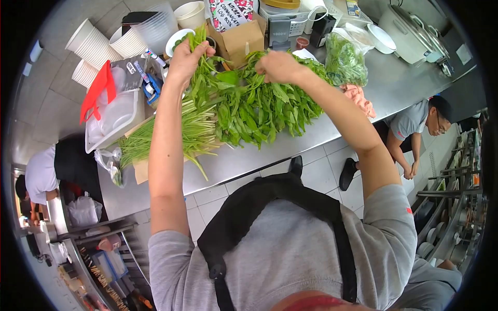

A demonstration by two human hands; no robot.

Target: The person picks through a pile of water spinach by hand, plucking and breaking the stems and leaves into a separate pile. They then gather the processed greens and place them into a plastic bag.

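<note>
My left hand (188,61) is closed around a few stems of leafy greens (197,85), which hang below and stick up past the fingers. My right hand (277,67) is pinched at the top of the large heap of long-leaved greens (270,106), its fingertips on the greens there; exactly which stem they grip is partly hidden. Left of the heap, a bundle of cut green stems (171,137) lies on a brown cardboard sheet (141,171), under my left forearm.
Stacked paper tubs (93,44) and a tray of plastic containers (116,116) stand at left. A cardboard box (239,41) is behind the heap. Bagged greens (346,59) and a pink cloth (359,99) lie right on the steel table (399,78). Other people are at both sides.
</note>
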